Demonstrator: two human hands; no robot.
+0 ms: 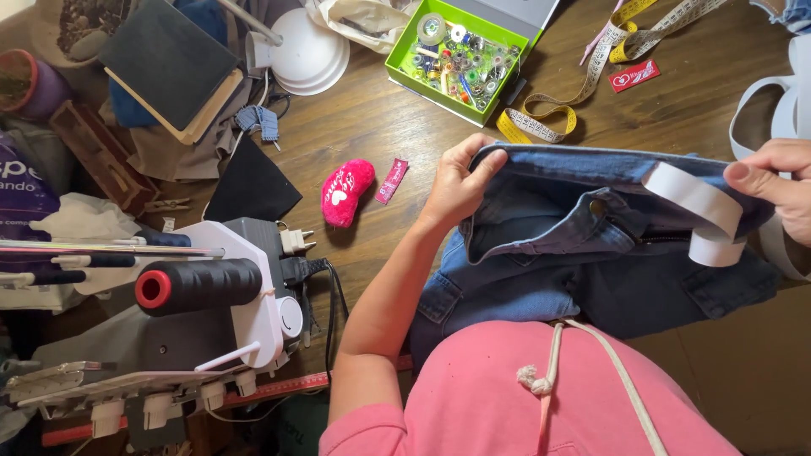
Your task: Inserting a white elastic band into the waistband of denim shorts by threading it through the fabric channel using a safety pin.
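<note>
Noted dark brown wooden table (372, 118), plank grain running diagonally, lit evenly by soft daylight. Saw white sewing machine (253, 295) at left edge, black thread spool (198, 285) mounted on it. Logged green box of bobbins (456, 55) at top, yellow tape measure (541, 122) just beside it, white lamp base (308, 51) near.

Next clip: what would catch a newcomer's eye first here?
At centre right, the left hand and right hand hold the waistband of blue jeans, with a white band looped over it. A bright green box of small sewing bits sits open at top centre. A pink cushion lies left of the jeans, and a black thread spool with a red end stands out at lower left.
</note>
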